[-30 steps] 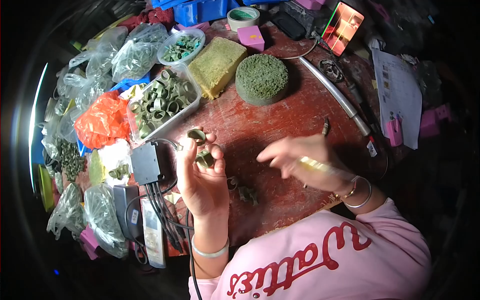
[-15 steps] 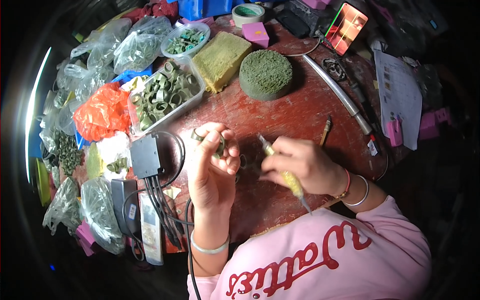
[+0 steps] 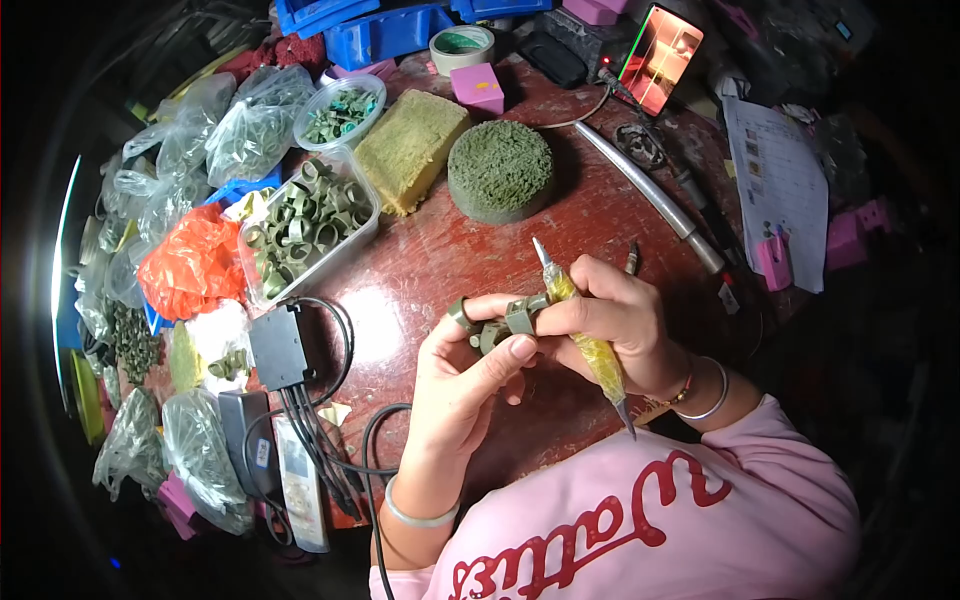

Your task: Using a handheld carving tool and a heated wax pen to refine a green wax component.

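Note:
My left hand and my right hand meet over the red table. One olive-green ring sits around a left finger. A second green ring, with a flat squarish top, is pinched where the fingertips of both hands come together. Partly hidden behind my left thumb is another green ring piece. Across my right palm lies a double-ended hand tool with a yellow wrapped grip; one pale pointed tip aims away from me and the dark tip toward my pink shirt.
Left of centre stand a clear rectangular box of green rings and a round tub of small pieces. A yellow block and a round green pad lie beyond my hands. A black box trails cables near my left forearm; a metal tube lies right.
My hands were apart and have come together, the right reaching the ring by the left fingers. The tool has turned slightly in my right hand. The whole view has shifted a little.

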Tool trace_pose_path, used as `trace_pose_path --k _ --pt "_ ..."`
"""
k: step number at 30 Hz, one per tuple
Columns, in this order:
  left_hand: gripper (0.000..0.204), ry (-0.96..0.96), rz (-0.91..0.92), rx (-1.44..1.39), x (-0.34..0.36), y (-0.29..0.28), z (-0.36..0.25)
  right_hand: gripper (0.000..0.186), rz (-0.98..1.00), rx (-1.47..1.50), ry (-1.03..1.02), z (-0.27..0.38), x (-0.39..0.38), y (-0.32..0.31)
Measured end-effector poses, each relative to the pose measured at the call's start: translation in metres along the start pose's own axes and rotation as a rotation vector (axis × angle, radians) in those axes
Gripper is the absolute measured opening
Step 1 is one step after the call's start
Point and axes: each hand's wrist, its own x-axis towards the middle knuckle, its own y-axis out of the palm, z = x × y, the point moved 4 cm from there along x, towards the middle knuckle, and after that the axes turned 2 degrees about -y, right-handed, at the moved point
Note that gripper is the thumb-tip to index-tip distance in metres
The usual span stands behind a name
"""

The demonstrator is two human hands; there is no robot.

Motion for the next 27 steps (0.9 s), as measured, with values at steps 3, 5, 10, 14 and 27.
trace_pose_path --k 3,5,10,14,27 --pt "0.032 0.123 -0.059 0.003 0.0 -0.004 -0.005 0.025 -0.024 0.031 0.037 0.003 0.007 -0.003" --pt "0.033 0.132 -0.081 0.007 0.001 -0.006 -0.007 0.021 -0.063 0.027 -0.003 0.001 0.014 -0.008" --pt "0.032 0.147 -0.106 0.087 0.002 -0.006 -0.006 0.026 -0.112 -0.041 0.042 -0.002 0.009 -0.008" --pt "0.033 0.121 -0.091 0.074 0.001 -0.004 -0.004 0.03 -0.13 -0.131 -0.029 0.002 0.007 -0.006" --pt "0.032 0.129 -0.129 0.165 0.001 -0.002 -0.003 0.029 -0.151 -0.167 -0.036 0.001 0.005 -0.005"
